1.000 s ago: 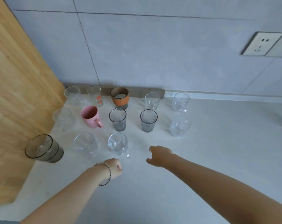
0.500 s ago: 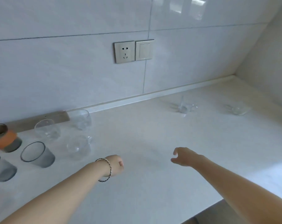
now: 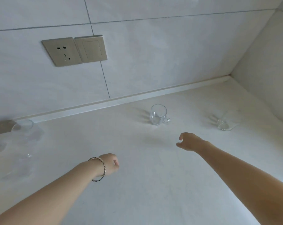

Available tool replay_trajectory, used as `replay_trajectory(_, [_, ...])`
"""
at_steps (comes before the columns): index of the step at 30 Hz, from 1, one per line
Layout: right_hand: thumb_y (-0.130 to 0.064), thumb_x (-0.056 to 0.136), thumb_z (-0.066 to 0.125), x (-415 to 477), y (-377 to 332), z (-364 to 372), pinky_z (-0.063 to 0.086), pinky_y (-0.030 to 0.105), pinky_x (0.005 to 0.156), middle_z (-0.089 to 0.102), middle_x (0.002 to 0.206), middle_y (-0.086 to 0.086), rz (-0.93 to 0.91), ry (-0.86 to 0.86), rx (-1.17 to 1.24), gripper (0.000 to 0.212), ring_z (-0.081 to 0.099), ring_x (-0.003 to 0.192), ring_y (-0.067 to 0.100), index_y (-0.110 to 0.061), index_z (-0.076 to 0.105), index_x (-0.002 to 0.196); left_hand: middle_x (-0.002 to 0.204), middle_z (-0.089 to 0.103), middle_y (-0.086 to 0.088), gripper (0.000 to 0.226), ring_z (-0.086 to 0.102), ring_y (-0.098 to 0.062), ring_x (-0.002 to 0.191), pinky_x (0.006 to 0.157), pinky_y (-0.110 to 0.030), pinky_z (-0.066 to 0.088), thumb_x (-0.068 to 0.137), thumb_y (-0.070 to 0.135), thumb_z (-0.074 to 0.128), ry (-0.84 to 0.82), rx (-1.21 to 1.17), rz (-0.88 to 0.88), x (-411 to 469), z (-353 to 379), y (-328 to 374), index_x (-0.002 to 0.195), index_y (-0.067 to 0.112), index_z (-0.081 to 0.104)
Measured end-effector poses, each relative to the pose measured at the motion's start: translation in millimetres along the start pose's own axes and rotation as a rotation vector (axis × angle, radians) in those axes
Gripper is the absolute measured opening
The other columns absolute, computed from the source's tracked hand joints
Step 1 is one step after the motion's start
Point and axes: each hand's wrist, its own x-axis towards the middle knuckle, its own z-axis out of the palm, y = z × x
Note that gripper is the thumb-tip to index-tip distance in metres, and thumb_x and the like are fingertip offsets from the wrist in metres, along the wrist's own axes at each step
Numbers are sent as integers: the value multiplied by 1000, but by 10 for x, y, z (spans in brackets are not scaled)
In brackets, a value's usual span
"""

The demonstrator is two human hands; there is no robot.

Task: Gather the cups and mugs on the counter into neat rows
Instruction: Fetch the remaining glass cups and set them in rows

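A clear glass mug (image 3: 158, 114) with its handle to the right stands alone on the white counter (image 3: 153, 184) near the back wall. Farther right a second clear glass cup (image 3: 223, 122) stands, blurred. My right hand (image 3: 188, 141) hovers just in front of and to the right of the mug, fingers apart and curled, holding nothing. My left hand (image 3: 110, 164), with a cord bracelet on the wrist, is a loose fist over the counter and holds nothing. At the left edge, blurred clear glasses (image 3: 25, 129) mark the end of the grouped rows.
A wall socket (image 3: 62, 51) and a switch (image 3: 91, 48) sit on the tiled back wall. A side wall (image 3: 267, 82) closes the counter at the right. A grey strip (image 3: 1, 126) runs along the wall base at far left.
My view has swung right, from the grouped cups to the two lone glass cups. My right hand has reached toward the mug; my left hand stays closed.
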Motion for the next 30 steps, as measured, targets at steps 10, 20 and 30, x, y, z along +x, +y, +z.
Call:
replay_trajectory(10, [-42, 76, 73, 819, -719, -505, 36, 40, 106, 33, 145, 13, -107, 190, 301, 96, 37, 134, 31, -12, 17, 148, 97, 46, 6, 18, 47, -14, 89, 75, -20, 36, 92, 22, 41, -3, -92, -132, 82, -122, -256, 102, 22, 56])
replay_trajectory(20, [-40, 71, 73, 730, -943, -256, 45, 35, 94, 43, 137, 4, -119, 281, 251, 84, 52, 120, 28, -20, 31, 142, 114, 55, -2, 21, 47, -13, 89, 60, -16, 36, 93, 21, 42, 22, -170, -225, -97, -40, -765, 108, 18, 58])
replay_trajectory(30, [-46, 67, 75, -448, -1851, 420, 44, 29, 95, 43, 138, -4, -420, 92, 47, 90, 54, 120, 21, -26, 31, 142, 126, 57, -2, 30, 55, -19, 109, 89, -23, 41, 92, 20, 42, 42, -249, -296, -628, 250, -1662, 116, 14, 59])
